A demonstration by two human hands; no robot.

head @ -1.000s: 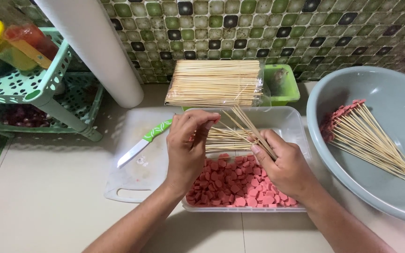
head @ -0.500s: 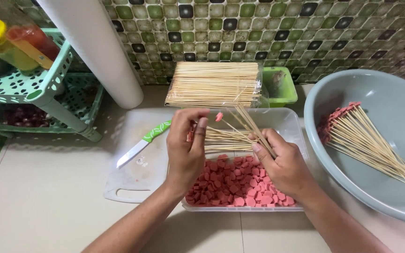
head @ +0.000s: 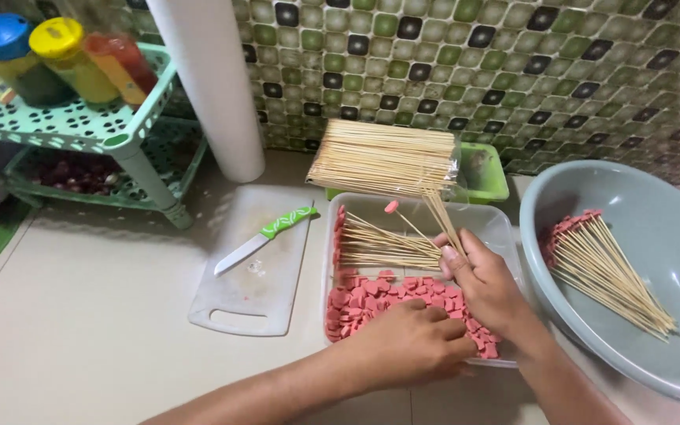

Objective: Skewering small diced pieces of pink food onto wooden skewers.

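The right hand [head: 491, 287] pinches a few skewers [head: 444, 224], one tipped with a pink sausage slice [head: 391, 207], tips angled up and away so slices can slide on. The left hand [head: 415, 346] lies palm-down, fingers curled into the slices [head: 371, 303] heaped at the near end of the clear tray [head: 505, 236]; whether it grips one cannot be told. Bare skewers lie across the far end, within reach. Loaded skewers [head: 604, 267] rest in the grey basin [head: 670, 205] to the right. A knife [head: 265, 238] lies on the board [head: 249, 291], left.
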